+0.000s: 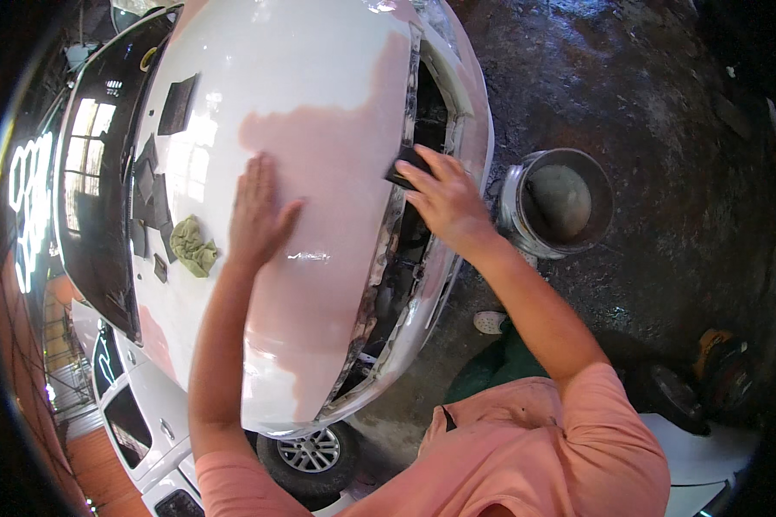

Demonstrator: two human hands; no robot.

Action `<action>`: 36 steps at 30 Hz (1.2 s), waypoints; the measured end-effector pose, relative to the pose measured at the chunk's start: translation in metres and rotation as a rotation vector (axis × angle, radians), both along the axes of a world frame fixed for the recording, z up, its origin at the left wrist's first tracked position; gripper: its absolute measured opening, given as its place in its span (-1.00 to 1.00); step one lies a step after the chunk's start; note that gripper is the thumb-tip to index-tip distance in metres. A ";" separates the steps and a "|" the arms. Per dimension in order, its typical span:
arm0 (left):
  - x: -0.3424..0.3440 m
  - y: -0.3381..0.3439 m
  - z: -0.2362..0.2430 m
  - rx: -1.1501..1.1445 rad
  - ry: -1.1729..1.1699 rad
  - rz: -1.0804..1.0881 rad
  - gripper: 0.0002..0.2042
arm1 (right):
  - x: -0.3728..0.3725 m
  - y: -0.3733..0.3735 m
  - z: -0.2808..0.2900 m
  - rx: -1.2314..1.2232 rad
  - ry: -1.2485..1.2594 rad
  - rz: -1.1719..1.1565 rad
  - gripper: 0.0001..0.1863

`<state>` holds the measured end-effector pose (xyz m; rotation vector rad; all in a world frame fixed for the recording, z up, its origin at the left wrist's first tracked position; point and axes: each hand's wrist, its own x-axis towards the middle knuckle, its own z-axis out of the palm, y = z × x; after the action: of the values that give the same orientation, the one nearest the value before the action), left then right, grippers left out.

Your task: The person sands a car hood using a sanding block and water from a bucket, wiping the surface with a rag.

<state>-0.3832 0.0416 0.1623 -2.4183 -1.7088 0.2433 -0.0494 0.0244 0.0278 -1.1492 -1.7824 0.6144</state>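
Note:
A white car hood [319, 69] with dull pink patches spreads out below me. My left hand [260, 207] lies flat on it, fingers stretched and thumb apart, over the border of a pink patch. My right hand [447, 198] grips a black sanding pad [405, 167] at the hood's front edge, beside the open grille gap. The pad's underside is hidden. Left of my left hand, a crumpled green cloth [194, 247] rests on the hood. Several dark sandpaper sheets [178, 106] lie near the windshield.
A bucket [509, 207] holding cloudy liquid stands on the wet, dark floor [629, 95] right of the car. A wheel with a tire [310, 457] is below the hood's near corner. Another white vehicle [147, 414] stands at lower left. Dark round objects [677, 392] sit at lower right.

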 end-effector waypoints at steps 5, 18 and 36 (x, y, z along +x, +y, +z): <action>-0.083 -0.016 0.019 -0.070 0.041 -0.028 -0.12 | -0.066 -0.021 -0.025 0.037 0.049 -0.114 -0.43; -0.079 -0.028 0.015 0.010 -0.077 -0.019 -0.17 | -0.095 0.056 -0.022 0.084 0.002 -0.255 -0.55; -0.073 -0.031 0.023 0.076 -0.090 -0.010 -0.21 | -0.084 -0.057 -0.003 -0.016 0.005 -0.049 -0.51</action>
<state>-0.4559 0.0102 0.1851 -2.4163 -1.7086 0.0680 -0.1333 -0.0324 0.0243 -1.1975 -1.7426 0.6038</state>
